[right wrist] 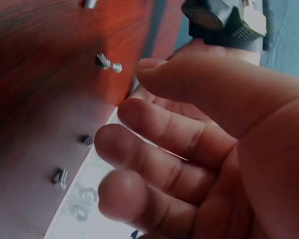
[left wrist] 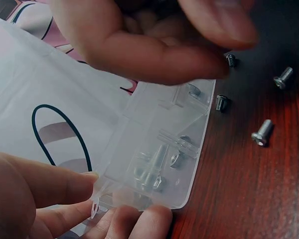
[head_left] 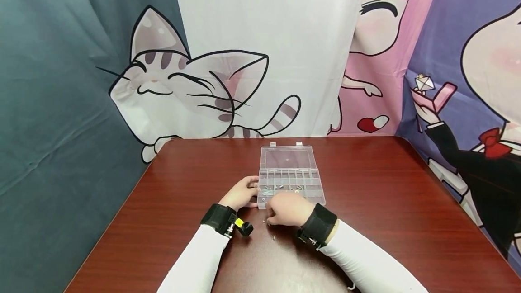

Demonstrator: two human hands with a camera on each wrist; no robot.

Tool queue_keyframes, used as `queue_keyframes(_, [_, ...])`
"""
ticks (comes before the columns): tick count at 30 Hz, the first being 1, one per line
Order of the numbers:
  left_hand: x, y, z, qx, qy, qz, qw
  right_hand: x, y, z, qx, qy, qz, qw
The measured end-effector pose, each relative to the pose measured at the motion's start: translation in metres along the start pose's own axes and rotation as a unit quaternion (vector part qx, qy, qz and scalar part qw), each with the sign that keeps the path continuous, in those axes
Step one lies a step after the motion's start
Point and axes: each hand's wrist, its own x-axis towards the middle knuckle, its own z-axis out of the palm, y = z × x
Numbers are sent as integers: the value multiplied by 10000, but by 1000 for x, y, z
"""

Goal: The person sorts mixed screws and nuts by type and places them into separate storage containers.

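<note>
A clear plastic compartment box point(head_left: 288, 176) lies on the table with its lid point(head_left: 287, 159) folded back. At its left edge, my left hand point(head_left: 240, 192) grips the box, thumb on one side and fingers along the wall in the left wrist view. Over the box's front edge hovers my right hand point(head_left: 290, 209); its fingers point(right wrist: 159, 162) are loosely bent and the palm holds nothing. Loose screws lie on the wood just in front of the box, among them a silver screw point(left wrist: 262, 133) and a darker screw point(left wrist: 222, 103). Several screws and nuts sit inside the compartments.
The brown table point(head_left: 195, 166) extends to both sides of the box. Behind it hangs a printed cloth point(head_left: 268, 21) with a cartoon cat. Black wrist straps with cameras point(head_left: 245, 228) sit on both forearms.
</note>
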Motion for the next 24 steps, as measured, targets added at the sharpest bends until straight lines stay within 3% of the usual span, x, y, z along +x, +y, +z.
queue_keyframes(13, [-1, 0, 0, 27, -11, 32, 10000, 1, -10, 10, -583, 277, -253, 9976])
queue_keyframes(24, [3, -2, 1, -92, -79, 91, 9999, 3, -14, 13, -579, 122, -343, 9977])
